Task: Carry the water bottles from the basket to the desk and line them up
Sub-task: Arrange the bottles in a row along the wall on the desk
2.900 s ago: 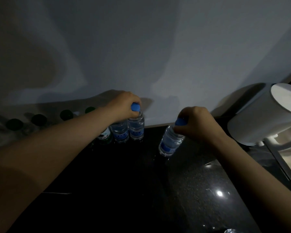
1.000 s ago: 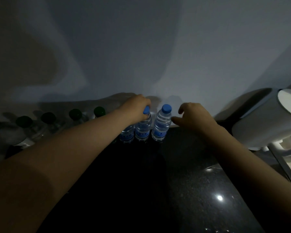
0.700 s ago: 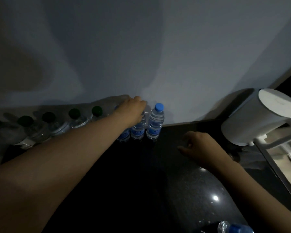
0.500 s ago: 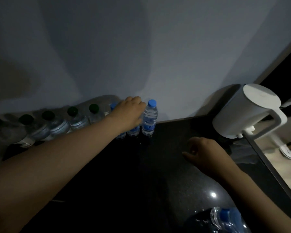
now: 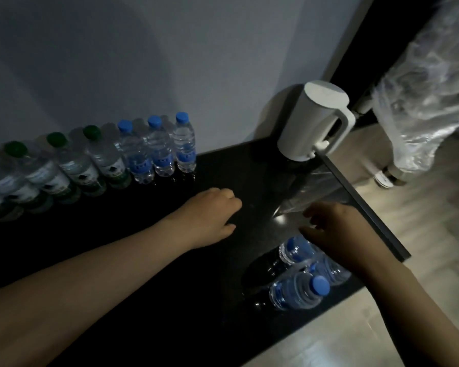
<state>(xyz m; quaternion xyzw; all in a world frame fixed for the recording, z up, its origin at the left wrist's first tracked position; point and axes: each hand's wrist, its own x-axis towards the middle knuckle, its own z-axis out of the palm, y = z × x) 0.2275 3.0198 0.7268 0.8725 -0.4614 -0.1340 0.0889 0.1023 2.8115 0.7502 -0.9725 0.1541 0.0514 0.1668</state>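
Nothing is held: left hand [image 5: 210, 211] loosely curled, right hand [image 5: 337, 231] spread over bottles [image 5: 298, 290] laid near the desk [image 5: 210, 300] right corner. Thin walls are judged slippery, crushable; the capped neck is best gripped.

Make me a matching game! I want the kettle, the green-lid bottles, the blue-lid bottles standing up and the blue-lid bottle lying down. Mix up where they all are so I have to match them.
Things:
1. white kettle
2. green-capped bottles
3. standing blue-capped bottles
4. lying blue-capped bottle

Places:
A. on its side near the front edge of the desk
B. left part of the row along the wall
C. far right corner of the desk
D. right end of the row along the wall

Pairs: 1-C, 2-B, 3-D, 4-A
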